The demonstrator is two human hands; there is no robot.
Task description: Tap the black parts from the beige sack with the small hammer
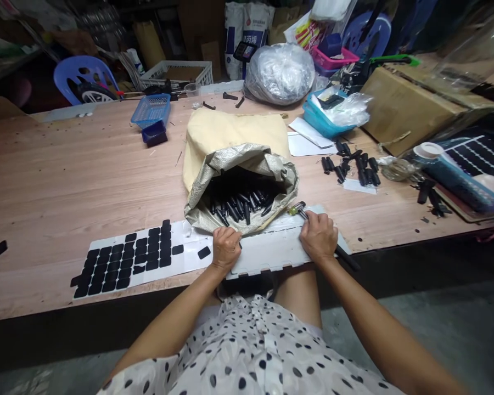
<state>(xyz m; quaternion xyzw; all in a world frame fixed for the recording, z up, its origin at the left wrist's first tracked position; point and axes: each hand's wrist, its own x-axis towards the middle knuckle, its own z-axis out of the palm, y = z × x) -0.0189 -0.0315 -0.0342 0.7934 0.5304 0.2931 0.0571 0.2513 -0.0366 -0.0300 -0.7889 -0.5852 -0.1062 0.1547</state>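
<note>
My right hand (320,237) is wrapped round a hammer (348,257). Its black handle sticks out below the fist, and the head with a yellow-green face shows above it. My left hand (226,248) is closed at the front of the table, and a bit of something black shows at its right edge; the rest is hidden by the fingers. Between the hands lies a flat light board (267,253). Just behind it a cream woven sack (239,129) lies with its mouth towards me, and many slim black plastic parts (242,206) fill the opening.
Rows of black rounded-square pads (115,258) lie on a white sheet at the left. Loose black parts (360,167) sit on the right, near a cardboard box (415,107) and a turquoise basket (327,118). A blue basket (150,109) and a clear plastic bag (279,74) stand behind.
</note>
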